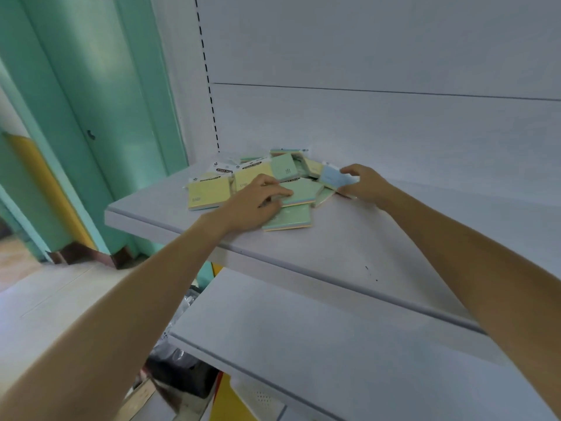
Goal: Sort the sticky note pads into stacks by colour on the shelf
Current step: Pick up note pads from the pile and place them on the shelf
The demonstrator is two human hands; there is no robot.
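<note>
Sticky note pads (303, 189) lie in a loose, overlapping heap at the back left of the shelf (334, 244), close to its rear panel; no colour stacks are formed yet. From the head camera, two yellow pads (208, 194) lie flat at the shelf's left end. Green ones are tumbled toward its middle, one tilted up on edge (283, 168).

The left hand (252, 199) rests on a green pad (306, 188), its fingers stretched out and slightly apart across the top. The thumb is hidden, so I cannot tell whether it catches an edge. Another green pad (288, 218) lies partly beneath it, nearer the shelf's front edge. The right hand (367, 185) pinches a blue pad (334, 176), thumb on its far edge and fingers curled round the near one, at the side of the heap toward the shelf's right end.

Several things could go wrong from here. The blue pad leans on its neighbours, so lifting it at an angle may drag or topple them. The wrappers look slick, so a pad pushed by flat fingers may skid toward the shelf's front edge and drop. Green and blue also look close in this dim light. Some pads show striped sides, so judging by the top sheet alone may put a pad in the wrong stack.
</note>
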